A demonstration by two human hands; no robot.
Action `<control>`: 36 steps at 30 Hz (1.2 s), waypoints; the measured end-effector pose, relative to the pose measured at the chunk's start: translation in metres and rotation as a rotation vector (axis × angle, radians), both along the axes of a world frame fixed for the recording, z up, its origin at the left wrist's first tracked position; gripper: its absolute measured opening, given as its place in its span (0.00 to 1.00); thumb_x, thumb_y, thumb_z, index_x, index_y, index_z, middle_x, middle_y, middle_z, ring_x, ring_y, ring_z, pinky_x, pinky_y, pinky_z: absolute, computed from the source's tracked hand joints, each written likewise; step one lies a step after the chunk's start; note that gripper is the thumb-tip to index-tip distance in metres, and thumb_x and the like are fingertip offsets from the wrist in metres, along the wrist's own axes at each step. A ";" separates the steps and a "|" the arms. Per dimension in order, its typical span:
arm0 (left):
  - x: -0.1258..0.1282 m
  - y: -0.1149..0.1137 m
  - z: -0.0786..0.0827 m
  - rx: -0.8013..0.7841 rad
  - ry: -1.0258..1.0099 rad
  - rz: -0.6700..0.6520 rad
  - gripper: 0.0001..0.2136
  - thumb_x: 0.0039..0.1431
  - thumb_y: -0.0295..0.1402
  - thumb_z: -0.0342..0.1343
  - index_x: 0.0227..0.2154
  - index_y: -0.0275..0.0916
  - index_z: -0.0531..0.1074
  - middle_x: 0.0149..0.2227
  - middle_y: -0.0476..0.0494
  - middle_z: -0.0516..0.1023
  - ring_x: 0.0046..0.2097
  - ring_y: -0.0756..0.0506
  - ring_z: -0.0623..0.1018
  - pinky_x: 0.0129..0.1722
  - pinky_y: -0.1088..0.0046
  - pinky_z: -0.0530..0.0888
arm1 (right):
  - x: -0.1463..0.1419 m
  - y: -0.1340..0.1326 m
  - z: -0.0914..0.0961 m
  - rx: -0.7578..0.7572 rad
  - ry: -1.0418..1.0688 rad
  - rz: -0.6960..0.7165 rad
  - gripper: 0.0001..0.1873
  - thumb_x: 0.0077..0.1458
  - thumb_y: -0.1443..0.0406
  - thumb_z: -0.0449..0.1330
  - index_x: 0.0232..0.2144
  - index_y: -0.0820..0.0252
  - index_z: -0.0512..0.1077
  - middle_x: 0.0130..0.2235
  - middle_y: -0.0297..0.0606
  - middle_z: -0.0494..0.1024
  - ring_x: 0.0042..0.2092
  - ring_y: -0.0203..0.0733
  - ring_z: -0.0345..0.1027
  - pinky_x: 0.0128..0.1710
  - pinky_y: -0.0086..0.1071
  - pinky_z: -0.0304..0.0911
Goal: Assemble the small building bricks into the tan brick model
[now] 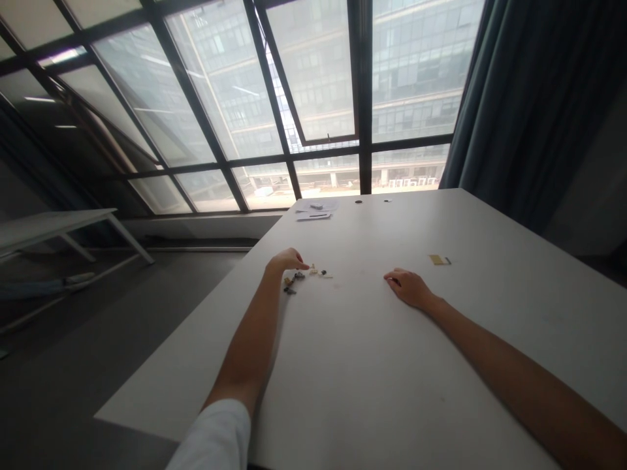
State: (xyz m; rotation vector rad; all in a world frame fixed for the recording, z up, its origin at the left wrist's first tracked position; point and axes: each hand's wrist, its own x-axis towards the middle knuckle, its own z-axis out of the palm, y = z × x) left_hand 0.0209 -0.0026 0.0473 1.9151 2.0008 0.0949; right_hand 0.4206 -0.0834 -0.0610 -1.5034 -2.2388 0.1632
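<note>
My left hand (287,261) reaches over a small scatter of tiny pieces (304,277), dark and pale, on the white table (372,365). Its fingers are pinched together at the near edge of the scatter; what they hold, if anything, is too small to make out. My right hand (409,287) rests on the table to the right with fingers curled inward, palm down, apart from the pieces. Whether anything lies under it is hidden.
A small yellow-and-grey flat item (439,260) lies right of my right hand. At the far table edge sit papers with a small object (316,210) and two small dark items (359,202). Another white table (53,225) stands left; a dark curtain (539,111) hangs right.
</note>
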 end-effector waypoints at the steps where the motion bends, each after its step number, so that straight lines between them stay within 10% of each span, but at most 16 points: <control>1: -0.001 0.000 -0.001 -0.026 0.010 -0.002 0.15 0.38 0.44 0.72 0.23 0.37 0.80 0.25 0.44 0.80 0.29 0.48 0.74 0.29 0.76 0.68 | 0.000 0.000 0.000 0.001 0.002 0.000 0.14 0.67 0.65 0.53 0.46 0.54 0.79 0.44 0.38 0.79 0.44 0.42 0.73 0.45 0.30 0.62; 18: -0.010 0.001 0.000 -0.068 -0.066 0.048 0.13 0.38 0.39 0.73 0.26 0.36 0.81 0.32 0.40 0.84 0.30 0.47 0.75 0.26 0.77 0.68 | 0.001 0.000 0.000 0.003 0.001 0.002 0.14 0.67 0.65 0.53 0.46 0.54 0.79 0.44 0.37 0.79 0.44 0.42 0.73 0.43 0.30 0.62; 25: -0.009 0.005 -0.003 -0.030 -0.136 0.061 0.29 0.46 0.44 0.69 0.52 0.36 0.76 0.35 0.40 0.84 0.29 0.48 0.76 0.27 0.77 0.69 | 0.001 0.001 -0.001 0.002 0.007 -0.001 0.14 0.67 0.64 0.54 0.46 0.54 0.79 0.44 0.37 0.79 0.44 0.42 0.73 0.44 0.30 0.62; 36: -0.002 0.012 -0.010 0.240 -0.090 0.055 0.11 0.56 0.36 0.64 0.41 0.39 0.82 0.42 0.42 0.84 0.42 0.45 0.81 0.39 0.77 0.74 | 0.000 0.000 -0.002 0.018 0.016 0.004 0.14 0.67 0.64 0.53 0.45 0.54 0.79 0.43 0.37 0.79 0.43 0.42 0.73 0.43 0.30 0.61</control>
